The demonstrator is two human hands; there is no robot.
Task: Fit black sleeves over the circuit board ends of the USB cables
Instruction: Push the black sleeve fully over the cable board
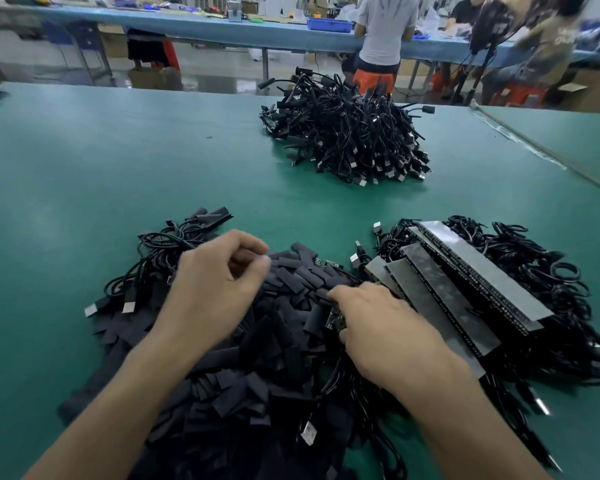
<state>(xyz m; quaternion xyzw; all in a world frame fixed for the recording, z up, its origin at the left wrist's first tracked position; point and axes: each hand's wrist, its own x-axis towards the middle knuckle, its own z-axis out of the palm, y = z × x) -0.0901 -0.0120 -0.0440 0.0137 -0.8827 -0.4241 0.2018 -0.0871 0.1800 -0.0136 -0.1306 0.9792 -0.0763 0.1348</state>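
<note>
The left hand (219, 289) hangs over the sleeves (257, 358). Its fingers (246, 251) are curled in with the thumb tip against them; whether they pinch a sleeve cannot be told. The right hand (378, 327) curls its fingers (343, 292) round a green board (335, 320) that pokes out under the thumb, forefinger tip touching a sleeve. The sleeves lie heaped under and between both sets of fingers on the bench (118, 161). Just right of the right fingers lie cables (465, 289); a pile (347, 133) sits well beyond.
</note>
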